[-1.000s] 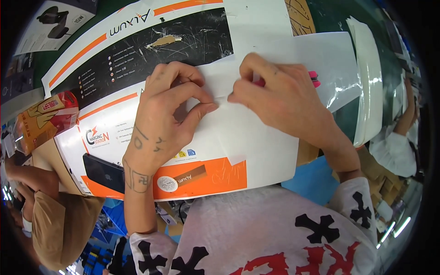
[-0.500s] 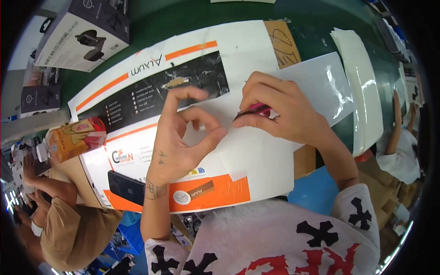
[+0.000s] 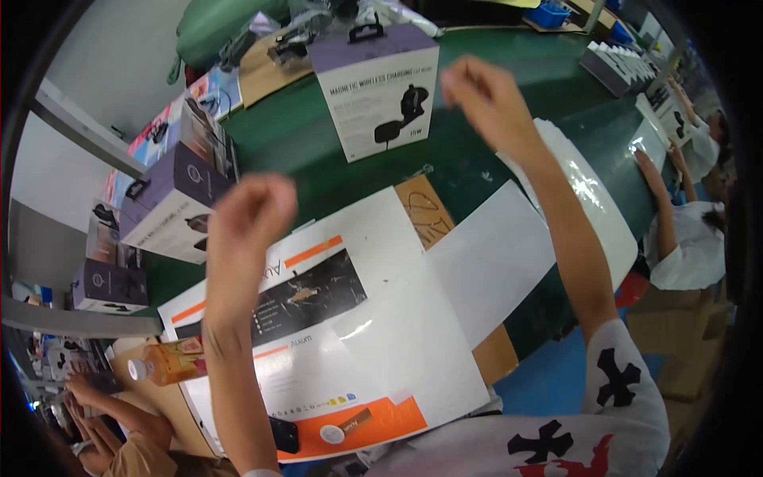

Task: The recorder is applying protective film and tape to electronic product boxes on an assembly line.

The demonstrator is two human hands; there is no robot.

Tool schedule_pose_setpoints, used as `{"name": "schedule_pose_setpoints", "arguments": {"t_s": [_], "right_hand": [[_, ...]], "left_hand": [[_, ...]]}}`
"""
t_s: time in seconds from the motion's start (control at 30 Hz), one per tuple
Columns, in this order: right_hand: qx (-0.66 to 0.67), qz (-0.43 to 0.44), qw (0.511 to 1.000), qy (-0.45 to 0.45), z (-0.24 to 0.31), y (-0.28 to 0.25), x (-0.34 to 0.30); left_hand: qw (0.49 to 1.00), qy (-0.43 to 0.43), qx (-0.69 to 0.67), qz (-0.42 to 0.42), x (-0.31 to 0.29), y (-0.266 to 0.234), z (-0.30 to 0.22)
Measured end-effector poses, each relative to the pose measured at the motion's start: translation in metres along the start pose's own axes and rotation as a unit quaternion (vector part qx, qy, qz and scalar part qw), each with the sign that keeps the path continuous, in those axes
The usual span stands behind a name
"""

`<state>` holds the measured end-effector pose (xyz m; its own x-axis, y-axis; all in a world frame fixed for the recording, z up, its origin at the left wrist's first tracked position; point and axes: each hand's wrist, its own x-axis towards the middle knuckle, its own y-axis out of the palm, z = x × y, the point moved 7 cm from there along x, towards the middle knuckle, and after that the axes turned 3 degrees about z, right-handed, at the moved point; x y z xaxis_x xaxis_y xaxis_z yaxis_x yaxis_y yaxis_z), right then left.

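Note:
My left hand (image 3: 253, 213) is raised over the left part of the white printed sheet (image 3: 413, 326). Its fingers look curled but are smeared by motion, and nothing shows clearly in them. Further forward on the right, my right hand (image 3: 486, 103) reaches toward a purple and white box (image 3: 383, 99) with a black hang tab. The blurred fingertips are close to the box's right edge; whether they touch it I cannot tell. That box stands upright on the green table (image 3: 290, 151). Another purple and white box (image 3: 171, 199) stands beside my left hand.
A juice bottle (image 3: 171, 362) lies left of my left forearm, and a dark phone (image 3: 284, 435) is partly behind it. Plain white sheets (image 3: 501, 254) and a glossy white stack (image 3: 584, 191) lie on the right. Other people work at both sides.
The view has shifted forward, bringing the middle box into sight. Both hands have parted and moved away from the sheet. The small dark and pink tool held in my right hand no longer shows.

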<state>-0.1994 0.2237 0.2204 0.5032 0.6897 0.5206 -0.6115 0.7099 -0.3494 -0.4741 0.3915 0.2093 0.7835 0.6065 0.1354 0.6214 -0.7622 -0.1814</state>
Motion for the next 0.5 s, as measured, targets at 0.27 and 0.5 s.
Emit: {"name": "schedule_pose_setpoints", "arguments": {"t_s": [0.27,0.5], "right_hand": [[0.226,0.006,0.934,0.276,-0.072,-0.015,0.101],[0.423,0.028,0.809,0.408,-0.174,0.008,0.052]], "left_hand": [[0.972,-0.135,-0.186,0.049,0.181,0.04,0.009],[0.933,-0.274,-0.223,0.061,0.167,0.076,0.095]]}}
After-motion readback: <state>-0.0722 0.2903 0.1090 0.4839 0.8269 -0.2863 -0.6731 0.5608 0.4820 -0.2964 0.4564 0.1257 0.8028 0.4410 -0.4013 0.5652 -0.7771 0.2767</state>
